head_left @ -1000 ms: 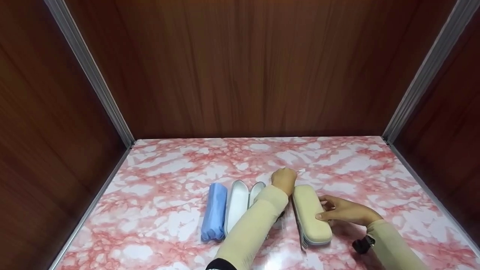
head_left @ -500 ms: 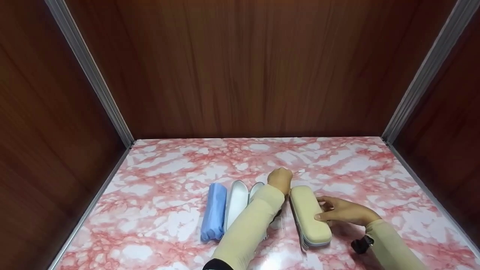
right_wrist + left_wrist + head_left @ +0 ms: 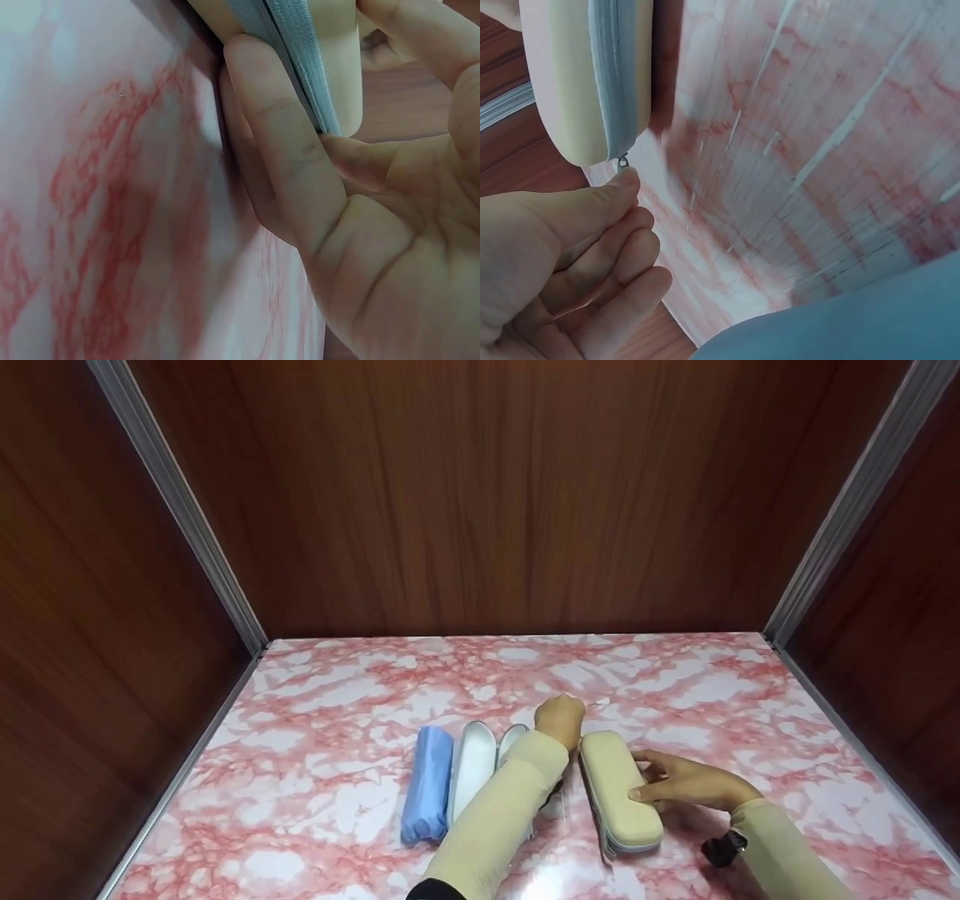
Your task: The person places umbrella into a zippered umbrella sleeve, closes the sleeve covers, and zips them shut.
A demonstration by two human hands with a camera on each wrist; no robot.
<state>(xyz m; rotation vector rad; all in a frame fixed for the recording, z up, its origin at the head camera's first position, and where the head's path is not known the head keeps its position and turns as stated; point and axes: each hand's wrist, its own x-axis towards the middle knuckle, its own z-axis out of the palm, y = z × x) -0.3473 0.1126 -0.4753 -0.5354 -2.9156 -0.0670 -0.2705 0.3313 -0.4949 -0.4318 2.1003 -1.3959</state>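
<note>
A pale yellow zippered hard case (image 3: 619, 791) lies on the table, its grey zipper (image 3: 613, 75) running along the side. At its far end my left hand (image 3: 559, 721) pinches the small metal zipper pull (image 3: 622, 162) between thumb and index finger; the other fingers curl beneath. My right hand (image 3: 694, 784) grips the case from the right, thumb on top. In the right wrist view, its fingers (image 3: 277, 127) lie along the case's side by the zipper. The zipper looks closed at the parts I can see. What the case contains is hidden.
Left of the case stands an open case with a white lining (image 3: 474, 765), partly covered by my left forearm. Beside it lies a blue rolled fabric bundle (image 3: 429, 784). Wood-look panels (image 3: 480, 510) enclose the marbled red-and-white table (image 3: 315, 780) at the back and sides.
My left hand and the far end of the yellow case shifted slightly left early on. Over the last half second both hands have stayed nearly still.
</note>
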